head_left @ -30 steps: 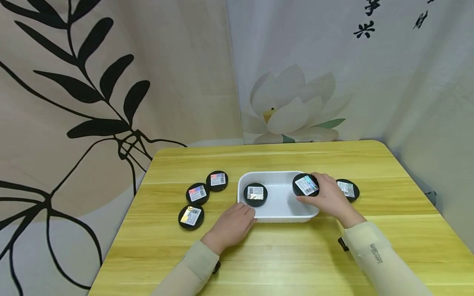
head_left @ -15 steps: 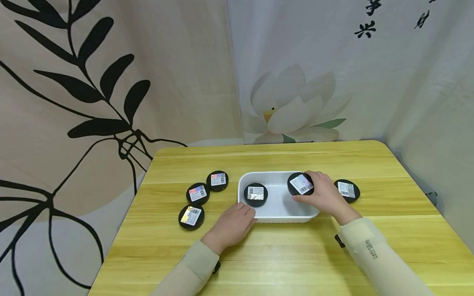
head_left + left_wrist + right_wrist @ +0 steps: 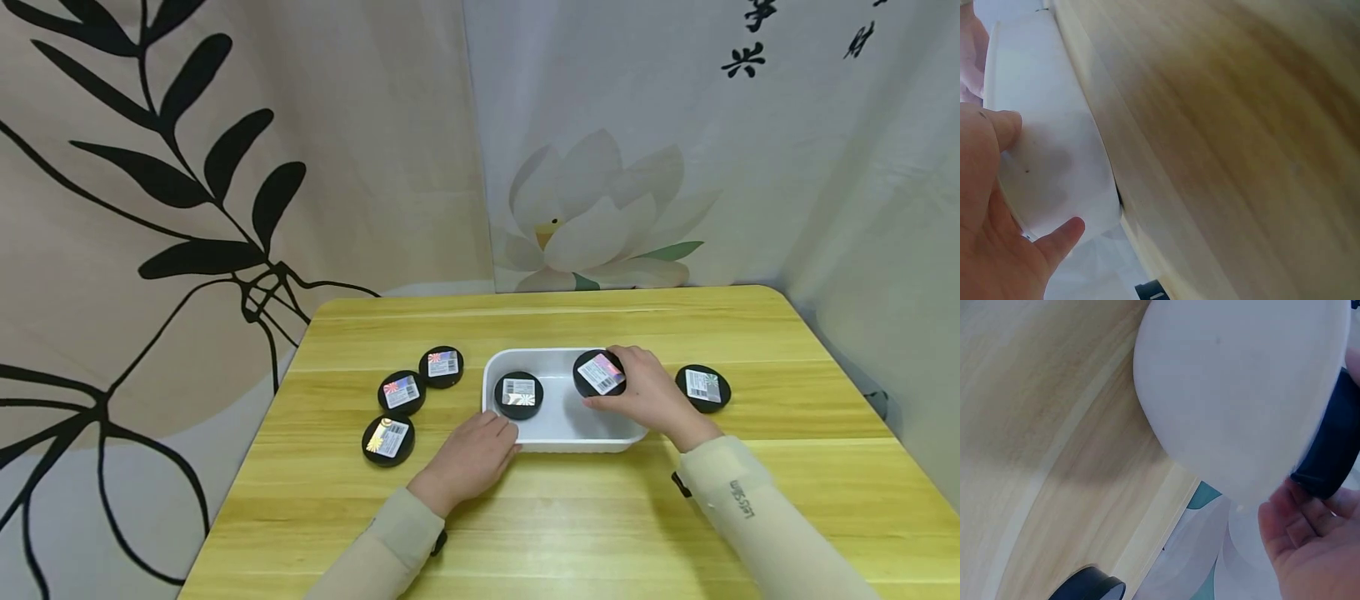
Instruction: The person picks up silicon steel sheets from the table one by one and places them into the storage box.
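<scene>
A white rectangular tray [image 3: 577,446] sits mid-table. My left hand [image 3: 472,457] grips its near left corner, with the thumb on the outer wall in the left wrist view. My right hand [image 3: 652,396] holds a flat round black container [image 3: 599,372] with a barcode label on top, tilted above the right half of the tray. In the right wrist view the black side of this container [image 3: 1332,440] shows just beyond the tray's rim, partly hidden by it. A similar black container [image 3: 518,395] lies label up in the tray's left end.
Left of the tray several black round containers [image 3: 401,392] stand in a slanting row on the wooden table [image 3: 562,533]. Another black container [image 3: 702,388] rests right of the tray, behind the right wrist. A printed curtain [image 3: 390,150] hangs behind the table's back edge.
My right hand has carried the black container leftward over the tray, from its right end toward the middle. The left hand and the tray have stayed in place.
</scene>
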Demonstrator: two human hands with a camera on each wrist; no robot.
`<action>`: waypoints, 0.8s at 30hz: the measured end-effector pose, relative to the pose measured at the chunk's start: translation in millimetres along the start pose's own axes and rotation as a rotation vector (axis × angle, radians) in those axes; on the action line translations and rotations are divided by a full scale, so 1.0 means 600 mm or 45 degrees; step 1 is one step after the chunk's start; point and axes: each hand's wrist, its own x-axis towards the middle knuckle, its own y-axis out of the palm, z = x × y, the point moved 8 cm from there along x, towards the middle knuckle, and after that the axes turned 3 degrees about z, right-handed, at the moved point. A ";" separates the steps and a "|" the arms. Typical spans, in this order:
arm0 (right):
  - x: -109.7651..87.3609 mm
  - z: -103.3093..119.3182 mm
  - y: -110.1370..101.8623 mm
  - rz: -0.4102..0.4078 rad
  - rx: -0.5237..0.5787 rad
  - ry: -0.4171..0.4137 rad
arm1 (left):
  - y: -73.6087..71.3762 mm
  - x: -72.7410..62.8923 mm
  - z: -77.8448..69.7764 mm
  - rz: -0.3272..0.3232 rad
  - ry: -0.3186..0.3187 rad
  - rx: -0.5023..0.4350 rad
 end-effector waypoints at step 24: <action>0.026 0.029 0.006 0.058 0.001 -0.050 | 0.001 0.001 0.001 0.003 -0.012 -0.024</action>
